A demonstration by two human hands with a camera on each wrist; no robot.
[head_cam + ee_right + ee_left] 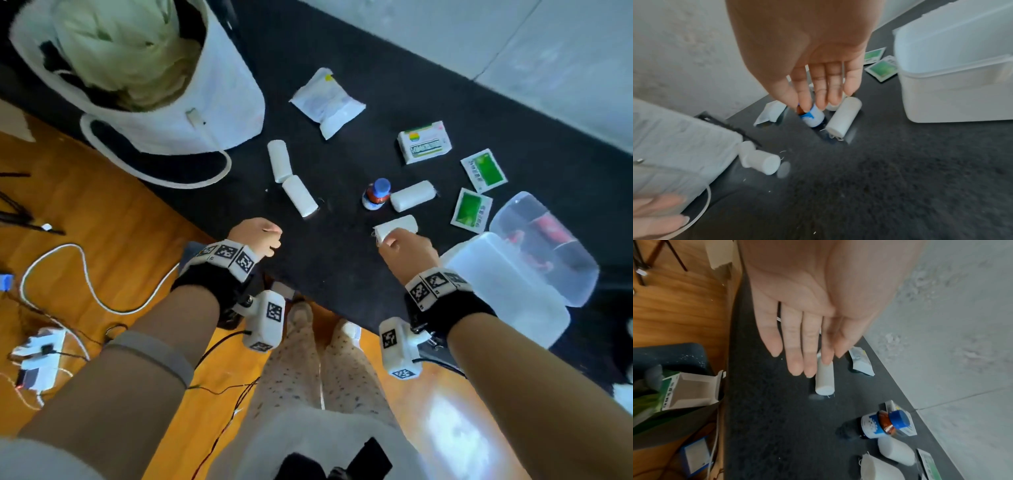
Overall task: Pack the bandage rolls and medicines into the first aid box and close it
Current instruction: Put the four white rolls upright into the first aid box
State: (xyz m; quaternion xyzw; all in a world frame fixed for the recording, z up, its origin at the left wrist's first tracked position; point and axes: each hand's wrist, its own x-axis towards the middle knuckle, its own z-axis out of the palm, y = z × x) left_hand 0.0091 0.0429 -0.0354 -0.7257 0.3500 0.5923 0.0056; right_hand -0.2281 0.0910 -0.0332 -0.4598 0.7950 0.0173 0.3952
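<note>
A person stands at a black worktop (pixel 342 281) scattered with first aid supplies. The right hand (pixel 407 250) reaches over the nearest bandage roll (pixel 397 228), probably because it lies closest to the first aid box (pixel 507 291) at the near right. Its grip is wide: the wrist camera shows straight fingers holding nothing, though whether the fingertips touch the roll cannot be told. The left hand (pixel 257 236) hovers empty at the near edge, its grip also relaxed and open, seemingly waiting its turn.

The box's clear lid (pixel 544 246) is swung back towards the far side, leaving the opening free for packing. Everything to be packed lies outside it: a blue-capped bottle (pixel 376 195) standing beside a second roll (pixel 412 195), two more rolls (pixel 279 161) (pixel 299 200) to the left, a white packet (pixel 327 102), a green and white carton (pixel 424 142) and two green sachets (pixel 483 170) (pixel 471 210) further back.

A large white bag (pixel 154 85) fills the far left. The box's inside is hard to read through its cloudy walls, something red shows blurred behind the lid, and the printing on the labels is too small to make out
</note>
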